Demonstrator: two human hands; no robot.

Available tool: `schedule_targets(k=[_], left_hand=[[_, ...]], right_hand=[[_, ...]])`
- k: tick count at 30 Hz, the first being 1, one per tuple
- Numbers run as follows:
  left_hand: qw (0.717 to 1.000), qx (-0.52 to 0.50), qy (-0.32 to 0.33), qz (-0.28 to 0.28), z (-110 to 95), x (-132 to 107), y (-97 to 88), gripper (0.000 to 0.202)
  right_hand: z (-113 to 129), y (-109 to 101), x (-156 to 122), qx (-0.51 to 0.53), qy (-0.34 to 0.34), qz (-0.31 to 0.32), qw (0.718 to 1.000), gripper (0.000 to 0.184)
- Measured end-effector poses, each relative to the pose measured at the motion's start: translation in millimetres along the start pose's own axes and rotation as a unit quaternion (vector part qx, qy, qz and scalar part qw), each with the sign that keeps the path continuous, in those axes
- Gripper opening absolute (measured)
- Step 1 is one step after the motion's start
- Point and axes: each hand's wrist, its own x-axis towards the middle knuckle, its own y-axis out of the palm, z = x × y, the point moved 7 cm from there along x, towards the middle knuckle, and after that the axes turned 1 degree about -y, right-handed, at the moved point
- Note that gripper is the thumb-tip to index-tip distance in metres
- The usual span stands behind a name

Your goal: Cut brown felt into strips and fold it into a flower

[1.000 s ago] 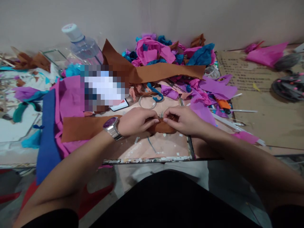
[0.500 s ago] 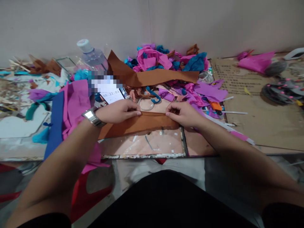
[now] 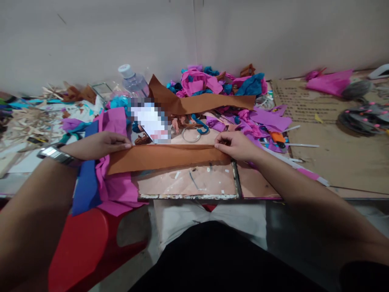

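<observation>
The brown strip (image 3: 167,157) is pinched near its ends by the left hand (image 3: 100,145) and the right hand (image 3: 238,147), stretched flat between both grips. It could be torn if pulled too hard.

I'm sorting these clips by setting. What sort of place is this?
Likely a handicraft worktable: piles of pink and blue scraps, a brown strip stretched between left hand and right hand.

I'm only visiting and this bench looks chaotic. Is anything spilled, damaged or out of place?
Nothing looks spilled or broken. Pink and blue sheets droop over the table's front edge, and crumpled paper scraps are heaped by the wall. The brown strip lies flat, held by the left hand and right hand.
</observation>
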Motion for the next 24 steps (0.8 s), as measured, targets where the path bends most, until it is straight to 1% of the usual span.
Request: schedule_targets(k=[2,4,6,7,9,12,14,16,17,18,19,20,22,23,24], left_hand=[[0.997,0.007,-0.069,0.044,23.6,-3.4,-4.8,0.084],[0.993,0.04,-0.102,0.049,40.3,-3.6,-15.1,0.085],[0.994,0.053,-0.093,-0.005,49.4,-1.9,-29.9,0.084],[0.993,0.064,-0.098,-0.019,54.8,-1.6,-33.8,0.082],[0.986,0.107,-0.111,-0.069,64.7,-1.9,-42.3,0.076],[0.975,0.158,-0.098,-0.121,69.9,-1.4,-46.4,0.069],[0.973,0.171,-0.075,-0.135,64.2,-0.4,-43.6,0.06],[0.964,0.199,-0.07,-0.161,50.5,-1.3,-40.0,0.052],[0.952,0.228,-0.083,-0.187,41.0,-3.3,-39.1,0.049],[0.931,0.262,-0.096,-0.237,27.8,-7.1,-40.2,0.046],[0.912,0.29,-0.091,-0.274,10.5,-10.0,-37.8,0.043],[0.9,0.309,-0.068,-0.3,-10.1,-11.7,-32.3,0.041],[0.903,0.302,0.016,-0.304,-55.1,-8.1,-12.3,0.037],[0.912,0.28,0.068,-0.292,-78.4,-3.6,0.1,0.035],[0.922,0.251,0.122,-0.267,-101.6,3.1,13.9,0.034]], right_hand=[[2.6,3.4,0.4,-0.006,-0.008,0.003,1.0,0.014],[5.1,6.6,0.7,-0.01,-0.014,0.003,1.0,0.012],[5.6,8.8,1.2,-0.016,-0.009,-0.003,1.0,0.01],[5.3,9.3,1.6,-0.019,-0.005,-0.007,1.0,0.01],[3.9,9.7,2.7,-0.027,0.0,-0.015,1.0,0.011],[0.5,10.3,4.5,-0.038,0.007,-0.018,0.999,0.016],[-1.7,10.9,5.3,-0.045,0.01,-0.018,0.999,0.018],[-2.9,11.6,5.7,-0.05,0.01,-0.017,0.999,0.017],[-3.1,11.8,5.7,-0.051,0.009,-0.015,0.999,0.017],[-3.1,12.0,5.8,-0.052,0.008,-0.012,0.999,0.017],[-3.2,12.0,5.9,-0.053,0.009,-0.009,0.999,0.016],[-3.3,11.8,6.0,-0.055,0.01,-0.005,0.998,0.016],[-4.2,11.2,6.3,-0.059,0.014,0.004,0.998,0.016],[-5.2,10.6,6.4,-0.059,0.017,0.009,0.998,0.015],[-6.3,9.9,6.5,-0.056,0.019,0.013,0.998,0.016]])
